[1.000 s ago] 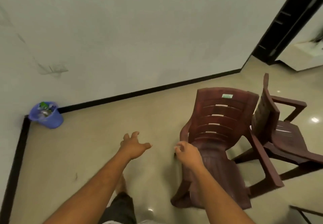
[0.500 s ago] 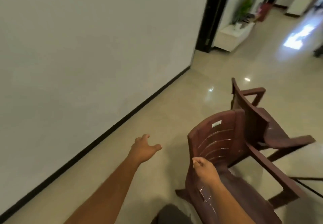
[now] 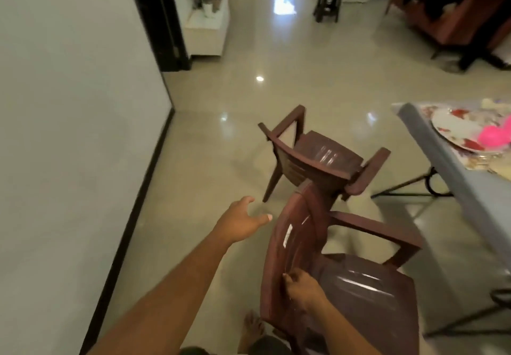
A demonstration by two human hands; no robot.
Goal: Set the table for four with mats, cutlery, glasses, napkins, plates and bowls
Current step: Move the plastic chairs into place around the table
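A grey table point(image 3: 456, 161) shows at the right edge. On it lies a flowered mat point(image 3: 475, 161) with a white, red-patterned plate point(image 3: 453, 126) and a pink bowl point(image 3: 495, 134) on the plate. My right hand point(image 3: 302, 291) grips the backrest of the near brown plastic chair point(image 3: 359, 285), which is tilted. My left hand point(image 3: 240, 220) hangs in the air left of that backrest, fingers spread, holding nothing.
A second brown chair point(image 3: 318, 158) stands just beyond the near one, beside the table. A white wall point(image 3: 69, 133) with a black skirting runs along the left. A dark stool point(image 3: 327, 0), a low white cabinet point(image 3: 206, 31) and a sofa point(image 3: 453, 8) are far off.
The view has swung right, bringing the table with its plate and bowl into sight. My right hand has slid lower on the near chair's backrest. My left hand stays raised and free.
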